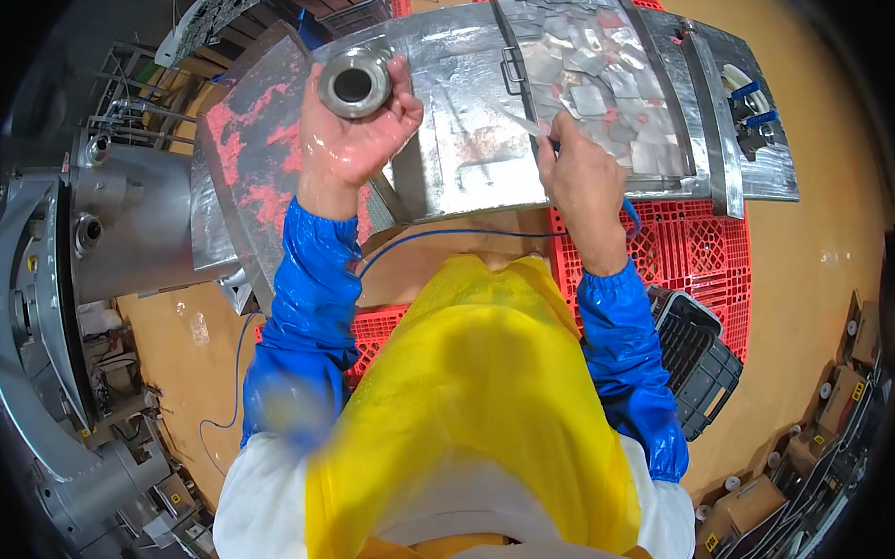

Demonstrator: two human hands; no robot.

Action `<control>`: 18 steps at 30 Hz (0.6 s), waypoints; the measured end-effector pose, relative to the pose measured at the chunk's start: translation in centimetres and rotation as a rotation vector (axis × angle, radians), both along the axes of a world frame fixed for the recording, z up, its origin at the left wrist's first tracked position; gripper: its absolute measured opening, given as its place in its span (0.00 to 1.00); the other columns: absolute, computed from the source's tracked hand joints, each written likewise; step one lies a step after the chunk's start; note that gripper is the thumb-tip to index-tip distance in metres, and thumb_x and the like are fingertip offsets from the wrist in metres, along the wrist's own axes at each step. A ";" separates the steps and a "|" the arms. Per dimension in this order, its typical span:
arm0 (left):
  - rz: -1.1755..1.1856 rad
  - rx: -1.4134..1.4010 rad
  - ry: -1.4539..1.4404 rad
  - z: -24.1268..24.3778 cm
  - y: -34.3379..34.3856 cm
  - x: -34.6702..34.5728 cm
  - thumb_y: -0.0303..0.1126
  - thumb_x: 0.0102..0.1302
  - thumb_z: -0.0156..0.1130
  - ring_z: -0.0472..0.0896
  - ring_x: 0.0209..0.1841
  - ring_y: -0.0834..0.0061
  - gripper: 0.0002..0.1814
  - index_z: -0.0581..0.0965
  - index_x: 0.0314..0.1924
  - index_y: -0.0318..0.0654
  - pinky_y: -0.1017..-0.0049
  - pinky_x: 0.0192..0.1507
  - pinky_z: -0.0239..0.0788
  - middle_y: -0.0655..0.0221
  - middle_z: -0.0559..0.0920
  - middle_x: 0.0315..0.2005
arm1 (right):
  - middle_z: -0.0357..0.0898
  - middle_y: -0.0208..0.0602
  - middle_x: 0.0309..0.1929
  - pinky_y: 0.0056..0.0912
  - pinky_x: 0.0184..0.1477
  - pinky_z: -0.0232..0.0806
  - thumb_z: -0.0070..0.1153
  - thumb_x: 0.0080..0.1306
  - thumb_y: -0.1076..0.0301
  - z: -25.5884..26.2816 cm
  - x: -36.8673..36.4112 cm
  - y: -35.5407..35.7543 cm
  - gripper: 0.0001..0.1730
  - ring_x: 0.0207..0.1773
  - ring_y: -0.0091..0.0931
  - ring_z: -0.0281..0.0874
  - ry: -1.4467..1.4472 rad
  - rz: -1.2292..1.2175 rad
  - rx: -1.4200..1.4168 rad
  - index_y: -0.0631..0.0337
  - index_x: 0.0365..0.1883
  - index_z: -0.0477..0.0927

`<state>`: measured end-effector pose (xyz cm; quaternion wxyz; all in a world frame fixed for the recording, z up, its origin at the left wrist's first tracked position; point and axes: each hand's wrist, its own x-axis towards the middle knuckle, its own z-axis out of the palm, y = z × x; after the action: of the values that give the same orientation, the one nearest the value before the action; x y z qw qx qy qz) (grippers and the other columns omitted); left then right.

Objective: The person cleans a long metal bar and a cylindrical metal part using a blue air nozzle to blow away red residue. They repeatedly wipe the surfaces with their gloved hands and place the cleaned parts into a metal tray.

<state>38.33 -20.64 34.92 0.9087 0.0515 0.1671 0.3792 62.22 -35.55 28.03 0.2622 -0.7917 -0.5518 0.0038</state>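
Observation:
My left hand is raised palm-up over the left part of a stainless-steel work surface, its fingers curled behind a round steel pipe fitting or ring. The dark bore of the fitting faces me. Pink residue and wetness show on the palm. In my right hand is a slim tool with a blue part, mostly hidden by the fingers. A pale tapered tip or jet points from it toward the upper left; I cannot tell which. Beyond this hand lie many overlapping flat plates in a framed section with a handle.
Pink paste smears a sloped steel panel at left, beside a large steel machine. A blue hose crosses before my yellow apron. Red plastic pallets, a black crate and blue-handled valves are at right.

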 end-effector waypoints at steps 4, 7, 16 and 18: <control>-0.001 0.012 0.013 -0.2 0.7 0.4 0.57 0.80 0.47 0.81 0.55 0.61 0.34 0.74 0.63 0.29 0.58 0.52 0.67 0.52 0.80 0.55 | 0.86 0.48 0.28 0.61 0.35 0.74 0.63 0.70 0.59 0.5 -0.2 -0.1 0.10 0.33 0.52 0.86 0.007 -0.002 -0.035 0.53 0.42 0.79; 0.000 -0.036 0.026 -0.3 0.0 1.5 0.61 0.80 0.47 0.81 0.57 0.58 0.37 0.74 0.63 0.29 0.57 0.51 0.67 0.50 0.80 0.58 | 0.87 0.47 0.29 0.60 0.36 0.75 0.63 0.70 0.61 0.3 0.3 -0.6 0.09 0.34 0.51 0.86 -0.003 -0.014 -0.041 0.52 0.42 0.80; -0.028 -0.049 0.069 -0.9 0.1 2.7 0.66 0.79 0.46 0.82 0.59 0.59 0.40 0.77 0.62 0.31 0.58 0.50 0.67 0.49 0.82 0.59 | 0.86 0.44 0.28 0.57 0.34 0.73 0.63 0.69 0.61 2.7 0.2 -2.2 0.07 0.32 0.49 0.86 0.074 0.008 0.065 0.53 0.40 0.80; -0.032 -0.041 0.105 -1.1 0.0 3.1 0.68 0.78 0.47 0.82 0.57 0.60 0.39 0.77 0.62 0.35 0.59 0.50 0.67 0.51 0.82 0.57 | 0.85 0.42 0.27 0.55 0.32 0.73 0.64 0.69 0.62 5.7 -0.7 -2.9 0.07 0.31 0.47 0.85 0.179 0.048 0.150 0.53 0.38 0.80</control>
<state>41.42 -20.64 33.78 0.9055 0.0556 0.2213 0.3577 61.50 -38.45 33.77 0.3688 -0.7529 -0.5437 0.0393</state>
